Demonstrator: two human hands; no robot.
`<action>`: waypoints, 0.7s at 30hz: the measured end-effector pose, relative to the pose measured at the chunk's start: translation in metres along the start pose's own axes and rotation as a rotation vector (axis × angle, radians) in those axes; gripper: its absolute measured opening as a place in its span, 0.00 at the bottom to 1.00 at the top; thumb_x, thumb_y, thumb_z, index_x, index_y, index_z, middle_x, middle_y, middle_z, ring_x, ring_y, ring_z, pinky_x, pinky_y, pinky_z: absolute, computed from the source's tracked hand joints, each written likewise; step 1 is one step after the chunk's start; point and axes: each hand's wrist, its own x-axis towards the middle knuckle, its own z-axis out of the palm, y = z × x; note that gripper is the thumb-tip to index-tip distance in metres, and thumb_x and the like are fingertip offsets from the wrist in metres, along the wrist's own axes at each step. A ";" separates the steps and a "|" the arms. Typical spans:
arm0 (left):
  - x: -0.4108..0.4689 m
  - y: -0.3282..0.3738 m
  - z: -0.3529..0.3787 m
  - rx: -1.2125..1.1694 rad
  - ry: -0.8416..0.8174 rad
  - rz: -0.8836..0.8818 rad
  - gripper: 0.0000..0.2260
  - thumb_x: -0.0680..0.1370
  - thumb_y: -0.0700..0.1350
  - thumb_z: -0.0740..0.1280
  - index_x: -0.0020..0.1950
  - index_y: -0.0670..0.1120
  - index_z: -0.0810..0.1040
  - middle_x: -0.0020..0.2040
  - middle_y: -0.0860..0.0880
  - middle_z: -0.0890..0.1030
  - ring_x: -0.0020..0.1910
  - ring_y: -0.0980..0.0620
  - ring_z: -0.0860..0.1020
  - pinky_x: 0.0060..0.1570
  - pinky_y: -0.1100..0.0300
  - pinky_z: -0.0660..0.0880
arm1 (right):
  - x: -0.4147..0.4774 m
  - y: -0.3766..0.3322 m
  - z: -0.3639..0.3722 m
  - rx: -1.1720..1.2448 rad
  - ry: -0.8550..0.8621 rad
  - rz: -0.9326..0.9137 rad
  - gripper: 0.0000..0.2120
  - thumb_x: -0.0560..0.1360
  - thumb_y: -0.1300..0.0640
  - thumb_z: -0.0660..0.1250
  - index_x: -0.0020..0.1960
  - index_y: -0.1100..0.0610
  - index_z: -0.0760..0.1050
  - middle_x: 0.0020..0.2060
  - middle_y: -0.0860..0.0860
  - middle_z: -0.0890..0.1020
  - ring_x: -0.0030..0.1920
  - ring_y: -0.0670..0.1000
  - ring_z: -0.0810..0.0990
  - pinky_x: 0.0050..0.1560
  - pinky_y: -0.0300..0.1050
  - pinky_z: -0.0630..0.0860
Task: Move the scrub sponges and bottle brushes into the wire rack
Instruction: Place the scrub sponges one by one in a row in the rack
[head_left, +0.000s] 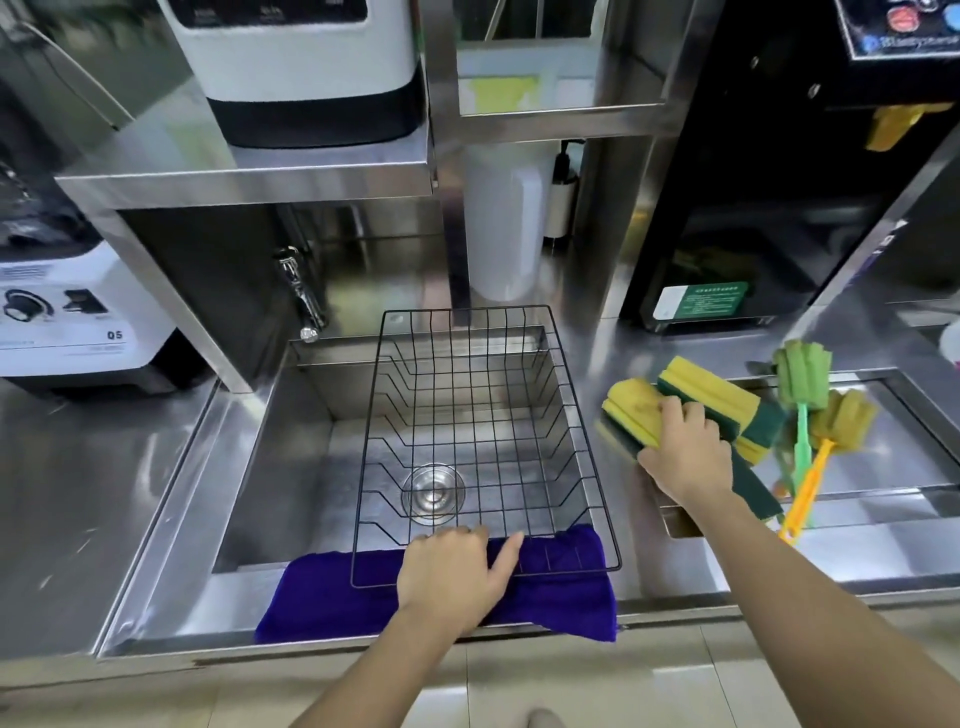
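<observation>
While left hand (451, 571) rests open on wire rack (483, 441), right hand (680, 441) grips scrub sponges (639, 410), bottle brushes (802, 384) beside.

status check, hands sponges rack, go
Left hand flat on the near rim of the wire rack, steadying. Right hand closing its grip on the scrub sponges. Bottle brushes untouched beside them. Rack empty, path clear.
</observation>
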 end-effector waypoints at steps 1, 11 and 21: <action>0.000 0.000 0.000 0.003 -0.007 -0.008 0.25 0.79 0.64 0.47 0.47 0.48 0.76 0.44 0.49 0.82 0.44 0.48 0.78 0.40 0.56 0.68 | 0.000 -0.003 -0.005 0.108 0.043 0.017 0.22 0.70 0.56 0.66 0.61 0.61 0.65 0.57 0.62 0.73 0.56 0.66 0.74 0.52 0.57 0.72; -0.001 -0.003 0.002 -0.036 0.110 0.042 0.29 0.77 0.66 0.43 0.47 0.47 0.75 0.45 0.49 0.80 0.46 0.49 0.76 0.41 0.56 0.68 | 0.013 -0.068 -0.068 1.080 0.129 0.091 0.18 0.75 0.50 0.63 0.59 0.57 0.66 0.48 0.51 0.74 0.47 0.53 0.75 0.45 0.49 0.74; -0.011 -0.011 0.014 -0.132 0.317 0.121 0.20 0.75 0.60 0.56 0.37 0.47 0.77 0.33 0.51 0.79 0.35 0.50 0.77 0.33 0.58 0.73 | -0.035 -0.119 0.021 1.210 -0.689 0.054 0.18 0.74 0.54 0.68 0.60 0.53 0.65 0.53 0.54 0.76 0.50 0.54 0.79 0.36 0.47 0.78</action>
